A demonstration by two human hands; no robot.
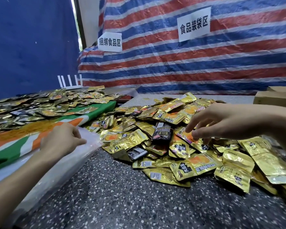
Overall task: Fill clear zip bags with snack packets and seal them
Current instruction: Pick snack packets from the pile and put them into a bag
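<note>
The fingers (189, 128) of the right hand (221, 123) are narrowed to a pinch, forefinger and thumb closing on a purple-edged packet (186, 136) that lies on top of the pile of gold snack packets (155, 146). The left hand (61, 141) rests on the clear zip bags (82, 157). Its fingers are curled at the far edge of the stack and its thumb is stretched across the plastic, gripping it.

The bags lie flat, one on another, along the left edge of the speckled surface (122, 199), just beside the pile and partly over a green, orange and white cloth (10, 152). A black packet (162, 132) sits on the heap between the two hands. The heap fills the right half of the surface and crowds up to the right wrist.

A second spread of packets (40, 106) covers the far part of the cloth. Behind it stands a white router (70, 82) with upright aerials, against a blue sheet (26, 47). A red, white and blue striped tarp (188, 68) carries two paper signs (110, 42). Cardboard boxes (274, 100) stand at the far right, and what they hold cannot be seen.
</note>
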